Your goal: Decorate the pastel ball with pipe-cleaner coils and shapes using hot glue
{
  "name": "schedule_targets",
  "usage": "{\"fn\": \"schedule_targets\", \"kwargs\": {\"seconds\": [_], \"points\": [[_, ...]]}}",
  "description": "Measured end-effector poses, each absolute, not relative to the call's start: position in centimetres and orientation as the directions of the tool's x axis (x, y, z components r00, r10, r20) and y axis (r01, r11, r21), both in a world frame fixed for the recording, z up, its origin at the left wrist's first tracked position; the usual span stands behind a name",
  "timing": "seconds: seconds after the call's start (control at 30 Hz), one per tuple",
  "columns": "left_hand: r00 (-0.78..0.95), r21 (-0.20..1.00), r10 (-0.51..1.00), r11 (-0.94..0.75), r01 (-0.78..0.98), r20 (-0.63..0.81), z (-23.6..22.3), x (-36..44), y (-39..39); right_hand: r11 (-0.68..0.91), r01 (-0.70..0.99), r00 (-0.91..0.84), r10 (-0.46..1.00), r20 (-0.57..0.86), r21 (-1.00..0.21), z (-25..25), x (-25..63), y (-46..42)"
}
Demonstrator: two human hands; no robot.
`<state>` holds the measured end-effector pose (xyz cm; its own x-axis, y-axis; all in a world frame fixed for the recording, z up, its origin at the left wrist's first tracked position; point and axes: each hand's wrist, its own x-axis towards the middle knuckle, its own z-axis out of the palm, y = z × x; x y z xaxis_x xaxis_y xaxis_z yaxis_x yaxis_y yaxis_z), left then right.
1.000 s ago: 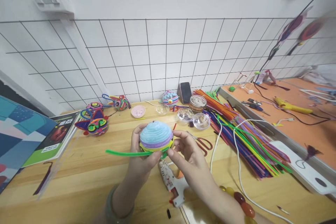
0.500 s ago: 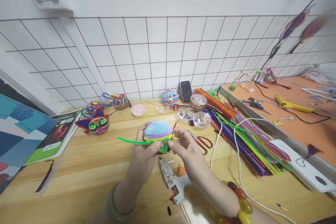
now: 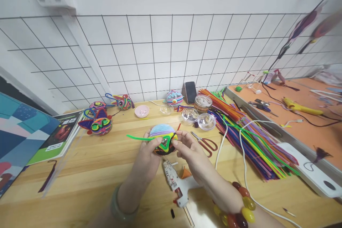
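Between my hands is a ball (image 3: 162, 130) covered in pipe cleaners, with light blue, purple and yellow bands and a dark lower part. A green pipe cleaner (image 3: 137, 137) is bent into a triangle on its front, and its loose end sticks out to the left. My left hand (image 3: 150, 153) is closed around the ball's left side, thumb on the green strip. My right hand (image 3: 188, 148) pinches at the ball's right edge, close to the triangle's corner. Just below the ball lies a white glue gun (image 3: 175, 183) on the table.
Red-handled scissors (image 3: 207, 144) lie right of my hands. Bundled pipe cleaners (image 3: 245, 139), a white cable (image 3: 244, 164) and a power strip (image 3: 310, 169) fill the right side. Finished pipe-cleaner balls (image 3: 100, 125), a pink dish (image 3: 141, 111) and clear plastic shells (image 3: 206, 122) stand behind.
The ball has tipped back, so its green triangle and dark lower part show more and the blue top less. My left thumb has shifted up and left off the triangle's middle.
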<state>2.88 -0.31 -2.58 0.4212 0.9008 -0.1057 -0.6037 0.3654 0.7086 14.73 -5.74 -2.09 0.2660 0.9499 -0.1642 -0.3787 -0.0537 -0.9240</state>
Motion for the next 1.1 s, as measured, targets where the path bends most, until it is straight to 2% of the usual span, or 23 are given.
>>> {"fn": "schedule_targets", "kwargs": {"seconds": [0.27, 0.5, 0.73, 1.1], "points": [[0.379, 0.728, 0.921, 0.320, -0.606, -0.089, -2.82, 2.87, -0.87, -0.039, -0.316, 0.294, 0.946, -0.137, -0.948, -2.29, 14.73, -5.45], [0.358, 0.747, 0.931, 0.289, -0.598, -0.074, -2.63, 3.03, -0.95, 0.145, -0.248, 0.337, 0.940, 0.055, -0.958, -2.54, 14.25, -5.50], [0.330, 0.776, 0.943, 0.234, -0.586, -0.035, -3.21, 3.01, -1.06, 0.039, -0.251, 0.315, 0.948, -0.043, -0.967, -1.90, 14.67, -5.47], [0.437, 0.735, 0.899, 0.303, -0.607, -0.009, -3.10, 3.07, -0.97, 0.041, -0.231, 0.326, 0.945, -0.038, -0.972, -1.88, 15.00, -5.59]]}}
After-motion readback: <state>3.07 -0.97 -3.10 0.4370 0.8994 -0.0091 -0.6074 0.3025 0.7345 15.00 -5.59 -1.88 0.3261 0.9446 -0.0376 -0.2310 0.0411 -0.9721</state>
